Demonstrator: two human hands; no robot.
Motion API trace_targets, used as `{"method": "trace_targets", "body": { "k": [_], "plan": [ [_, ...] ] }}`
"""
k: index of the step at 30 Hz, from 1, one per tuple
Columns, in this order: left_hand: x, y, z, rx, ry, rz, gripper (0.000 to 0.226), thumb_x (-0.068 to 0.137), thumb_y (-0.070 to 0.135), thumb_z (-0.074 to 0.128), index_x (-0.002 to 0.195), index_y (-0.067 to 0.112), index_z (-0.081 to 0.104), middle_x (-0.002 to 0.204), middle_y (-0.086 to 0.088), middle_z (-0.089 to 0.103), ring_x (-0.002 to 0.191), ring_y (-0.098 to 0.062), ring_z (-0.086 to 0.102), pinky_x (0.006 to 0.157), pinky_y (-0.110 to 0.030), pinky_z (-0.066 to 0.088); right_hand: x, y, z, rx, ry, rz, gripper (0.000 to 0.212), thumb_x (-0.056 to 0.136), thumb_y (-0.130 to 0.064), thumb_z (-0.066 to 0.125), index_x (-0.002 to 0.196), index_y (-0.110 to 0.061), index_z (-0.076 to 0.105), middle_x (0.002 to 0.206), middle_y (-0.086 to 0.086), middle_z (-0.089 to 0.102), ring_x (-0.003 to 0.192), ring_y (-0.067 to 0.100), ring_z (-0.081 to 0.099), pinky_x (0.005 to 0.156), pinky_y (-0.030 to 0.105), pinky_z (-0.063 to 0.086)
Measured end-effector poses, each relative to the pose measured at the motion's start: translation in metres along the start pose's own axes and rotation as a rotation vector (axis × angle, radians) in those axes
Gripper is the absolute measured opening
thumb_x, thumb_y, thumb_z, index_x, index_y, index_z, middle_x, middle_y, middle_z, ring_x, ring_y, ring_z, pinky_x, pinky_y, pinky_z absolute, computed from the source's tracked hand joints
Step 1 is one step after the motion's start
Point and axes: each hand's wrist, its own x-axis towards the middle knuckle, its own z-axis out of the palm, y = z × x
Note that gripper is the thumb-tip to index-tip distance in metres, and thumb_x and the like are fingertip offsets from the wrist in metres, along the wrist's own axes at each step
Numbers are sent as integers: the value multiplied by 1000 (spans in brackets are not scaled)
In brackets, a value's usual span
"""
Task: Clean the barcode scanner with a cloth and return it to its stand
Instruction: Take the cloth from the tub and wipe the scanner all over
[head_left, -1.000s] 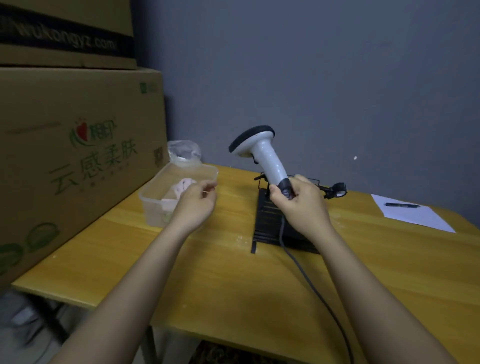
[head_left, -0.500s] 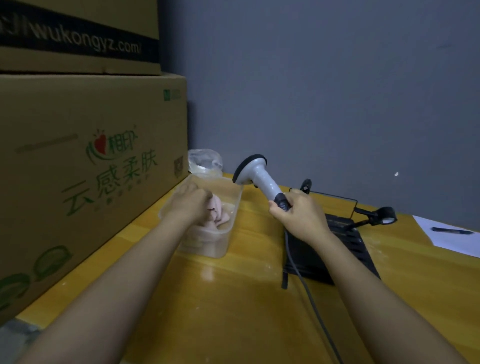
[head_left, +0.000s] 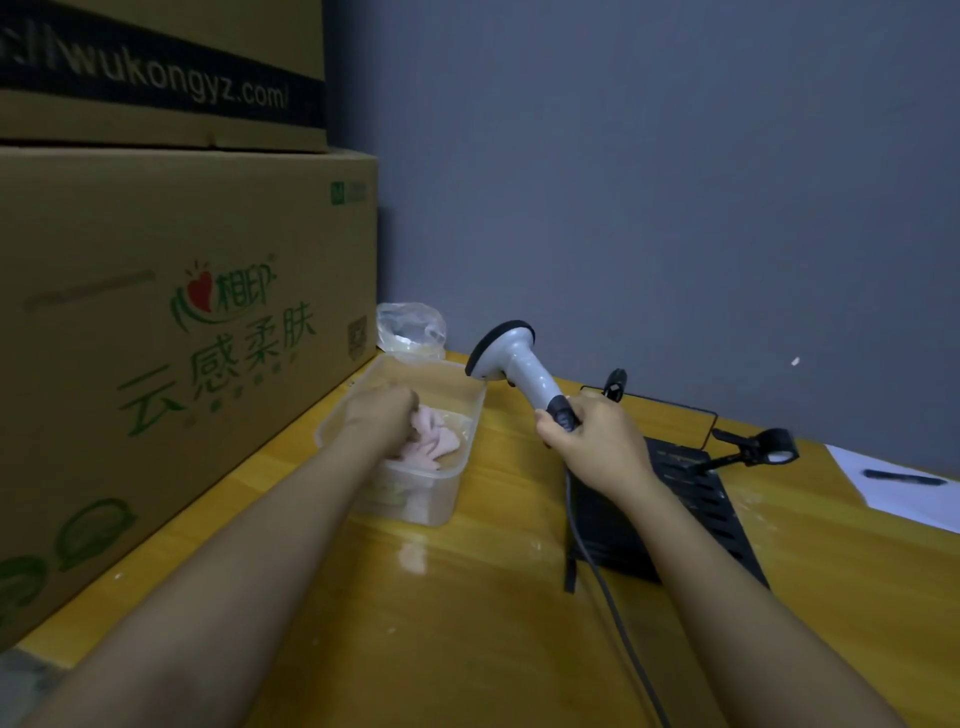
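Note:
My right hand (head_left: 597, 441) grips the lower handle of a white barcode scanner (head_left: 511, 364), held tilted in the air with its black-rimmed head pointing up and left; its grey cable (head_left: 597, 566) trails down over the table. My left hand (head_left: 382, 410) reaches into a clear plastic container (head_left: 441, 506) and rests on a pale pink cloth (head_left: 436, 439) lying inside; its fingers are curled on the cloth. The black stand (head_left: 691, 499), a flat base with a thin bent arm ending in a ring, sits on the table behind my right hand.
Two stacked cardboard boxes (head_left: 156, 338) wall off the left side. A crumpled clear plastic bag (head_left: 410, 330) lies behind the container. White paper (head_left: 893, 488) with a black pen (head_left: 904, 477) is at the far right. The yellow wooden table (head_left: 441, 623) meets a grey wall.
My left hand went from the container's rim down into it and onto the pink cloth. My right hand carried the scanner left, off the stand, and tilted it.

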Motion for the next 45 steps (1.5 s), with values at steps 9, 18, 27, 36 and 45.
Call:
{"method": "trace_targets", "body": {
  "k": [9, 18, 27, 36, 45],
  "plan": [
    [-36, 18, -56, -201, 577, 2, 23, 89, 26, 49, 98, 21, 69, 104, -10, 65, 97, -33, 62, 66, -31, 40, -13, -11, -38, 25, 84, 10, 40, 84, -41, 53, 56, -16, 40, 66, -1, 43, 52, 17, 43, 49, 32, 31],
    [-100, 81, -171, -512, 882, 291, 20, 89, 25, 50, 90, 19, 69, 77, -4, 50, 79, -30, 56, 59, -32, 34, -38, -27, -104, 161, 215, 22, 42, 82, -37, 54, 53, -16, 33, 57, 2, 42, 47, 19, 42, 49, 31, 30],
    [-154, 125, -142, -593, 615, 441, 20, 82, 20, 54, 86, 13, 72, 80, -11, 71, 82, -28, 64, 70, -39, 49, -114, 28, -139, 149, 202, 80, 46, 81, -42, 55, 62, -2, 43, 55, 7, 42, 49, 19, 41, 53, 32, 28],
    [-179, 148, -40, -650, 306, 411, 47, 79, 55, 61, 70, 9, 70, 65, -8, 68, 65, -24, 61, 62, -44, 46, -175, 59, -115, 161, 85, 96, 39, 83, -28, 60, 59, -16, 32, 54, 0, 30, 49, 13, 28, 52, 33, 21],
    [-175, 143, -40, -1001, 383, 415, 15, 85, 27, 67, 78, 14, 72, 71, 6, 65, 64, 0, 54, 65, -21, 45, -174, 67, -92, 25, -25, -6, 44, 83, -36, 60, 59, -7, 37, 65, 2, 36, 56, 19, 37, 54, 34, 26]
  ]
}}
